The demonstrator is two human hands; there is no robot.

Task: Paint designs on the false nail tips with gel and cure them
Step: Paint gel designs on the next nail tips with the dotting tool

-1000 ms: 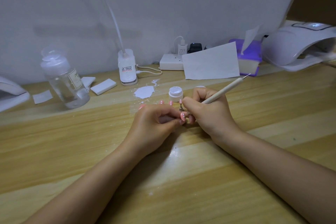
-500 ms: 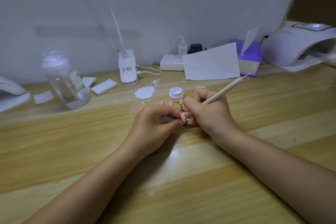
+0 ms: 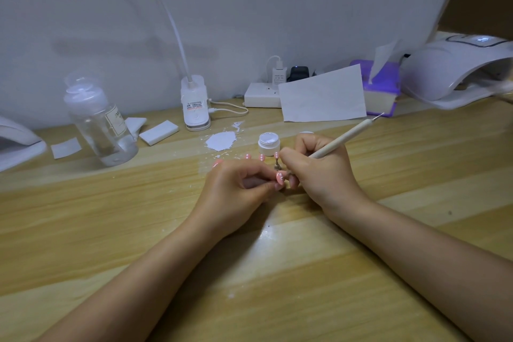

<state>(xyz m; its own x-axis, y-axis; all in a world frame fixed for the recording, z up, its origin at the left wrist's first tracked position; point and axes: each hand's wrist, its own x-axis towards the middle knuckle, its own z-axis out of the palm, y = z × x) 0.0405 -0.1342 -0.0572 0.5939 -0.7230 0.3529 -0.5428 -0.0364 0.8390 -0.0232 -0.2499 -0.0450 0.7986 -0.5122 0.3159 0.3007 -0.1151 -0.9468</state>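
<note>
At the table's middle, my left hand (image 3: 238, 189) pinches a pink false nail tip (image 3: 280, 177) that bears white dots. My right hand (image 3: 313, 172) grips a beige dotting pen (image 3: 341, 138) like a pencil, its working end down at the held tip and hidden by my fingers. Several more pink tips with white dots (image 3: 261, 157) stand in a row just beyond my hands. Behind them sits a small open white gel pot (image 3: 268, 143). The white curing lamp (image 3: 455, 72) stands at the far right.
A clear bottle (image 3: 100, 119) and white pads (image 3: 158, 133) are at the left, with a white spill (image 3: 220, 140) nearby. A desk lamp base (image 3: 195, 103), power strip (image 3: 262, 95), paper sheet (image 3: 322, 96) and purple tissue box (image 3: 381, 89) line the back. A second white device (image 3: 16, 141) sits far left.
</note>
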